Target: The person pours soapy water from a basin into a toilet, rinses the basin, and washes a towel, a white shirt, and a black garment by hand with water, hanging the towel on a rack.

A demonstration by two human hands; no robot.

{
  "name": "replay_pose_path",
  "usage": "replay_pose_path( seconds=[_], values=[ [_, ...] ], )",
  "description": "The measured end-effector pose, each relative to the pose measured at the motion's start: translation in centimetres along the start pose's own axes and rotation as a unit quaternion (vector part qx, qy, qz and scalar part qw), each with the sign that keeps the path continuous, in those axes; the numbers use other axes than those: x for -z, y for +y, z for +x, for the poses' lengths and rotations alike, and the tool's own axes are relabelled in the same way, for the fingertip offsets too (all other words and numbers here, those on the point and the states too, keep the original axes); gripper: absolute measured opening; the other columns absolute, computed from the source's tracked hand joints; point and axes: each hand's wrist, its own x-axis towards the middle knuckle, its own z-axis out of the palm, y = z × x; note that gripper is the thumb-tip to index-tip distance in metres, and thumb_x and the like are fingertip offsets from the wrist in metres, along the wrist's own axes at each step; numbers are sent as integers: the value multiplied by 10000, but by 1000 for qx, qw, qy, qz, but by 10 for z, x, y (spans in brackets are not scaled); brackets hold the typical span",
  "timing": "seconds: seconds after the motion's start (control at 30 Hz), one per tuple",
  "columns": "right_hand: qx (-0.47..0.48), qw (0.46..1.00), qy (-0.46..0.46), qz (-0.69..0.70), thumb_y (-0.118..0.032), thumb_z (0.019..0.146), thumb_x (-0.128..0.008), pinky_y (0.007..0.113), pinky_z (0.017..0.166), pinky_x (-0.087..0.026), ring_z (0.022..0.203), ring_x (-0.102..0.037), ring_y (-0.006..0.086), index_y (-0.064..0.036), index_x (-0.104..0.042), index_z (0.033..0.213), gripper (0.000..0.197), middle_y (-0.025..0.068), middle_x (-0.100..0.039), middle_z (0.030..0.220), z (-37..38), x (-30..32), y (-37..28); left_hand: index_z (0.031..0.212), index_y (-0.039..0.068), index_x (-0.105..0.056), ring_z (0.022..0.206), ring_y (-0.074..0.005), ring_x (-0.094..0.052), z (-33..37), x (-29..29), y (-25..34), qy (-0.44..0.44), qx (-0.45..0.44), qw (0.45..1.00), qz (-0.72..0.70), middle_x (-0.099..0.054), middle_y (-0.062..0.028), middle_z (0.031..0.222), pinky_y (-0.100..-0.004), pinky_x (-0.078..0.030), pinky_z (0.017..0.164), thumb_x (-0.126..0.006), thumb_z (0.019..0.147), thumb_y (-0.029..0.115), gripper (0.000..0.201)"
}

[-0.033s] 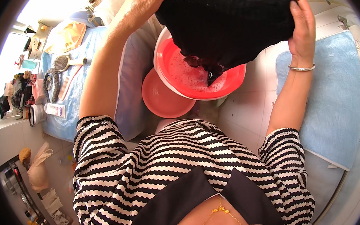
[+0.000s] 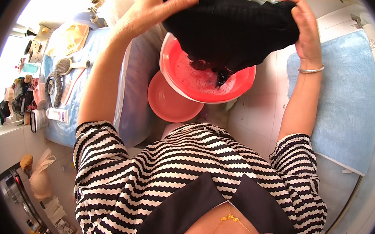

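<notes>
A black cloth garment (image 2: 233, 32) hangs spread between my two hands above a red basin (image 2: 248, 83). Its lower end dips into the soapy, foamy water (image 2: 195, 79) in the basin. At the cloth's upper left, my left hand (image 2: 157, 9) grips it with the thumb over the near side. My right hand (image 2: 307, 30) holds the upper right edge, the fingers curled round the fabric. What kind of garment it is, I cannot tell.
A smaller pink basin (image 2: 173, 100) sits beside and under the red one. To the left, a plastic-covered surface (image 2: 128, 95) bears a hairbrush (image 2: 71, 65), a comb (image 2: 71, 86) and a white tube (image 2: 58, 115). A blue towel (image 2: 345, 104) hangs at the right.
My right hand has shifted slightly left and my left hand a little down and right. The cloth between them is less stretched; its lower end stays in the suds.
</notes>
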Motion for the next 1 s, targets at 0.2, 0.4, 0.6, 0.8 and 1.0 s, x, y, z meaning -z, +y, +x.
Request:
replay_pose_path(
  seconds=[0.2,0.4,0.6,0.8,1.0],
  values=[
    [-178,881,-319,-301,-173,761,-698,349,863,-445,953,-594,260,-27,-584,1057,349,143,-625,988,-80,-30,137,1101,34,-592,969,-331,-559,-66,-63,-105,-353,70,899,248,-584,-160,996,-406,-451,857,-687,731,156,400],
    [-161,985,-38,-43,9,797,-585,265,867,-454,947,-584,140,-9,-599,1079,282,40,-635,983,-78,-16,139,1051,-4,-642,799,-88,-592,-53,-50,-85,-164,218,946,-174,-655,-26,874,-246,-483,738,-639,841,122,245],
    [-71,968,157,181,50,854,-466,291,879,-485,1075,-566,183,22,-518,1251,402,97,-594,1150,-11,21,45,1106,-20,-580,892,-131,-599,12,-18,-11,30,91,949,-300,-640,-76,990,-249,-477,802,-551,857,73,268],
    [-11,978,83,189,-11,826,-518,267,842,-494,928,-622,175,21,-584,1133,315,83,-646,1010,11,-3,-13,1019,-13,-622,793,-160,-629,33,5,18,155,77,908,-382,-661,-83,904,-263,-508,703,-520,839,49,216],
    [-167,979,-101,48,45,767,-630,235,748,-447,826,-509,61,-36,-556,952,215,-39,-542,877,-21,-22,122,1007,-25,-636,760,-116,-618,-10,-69,-86,-88,282,915,-274,-662,-65,859,-242,-501,711,-601,810,118,246]
  ],
)
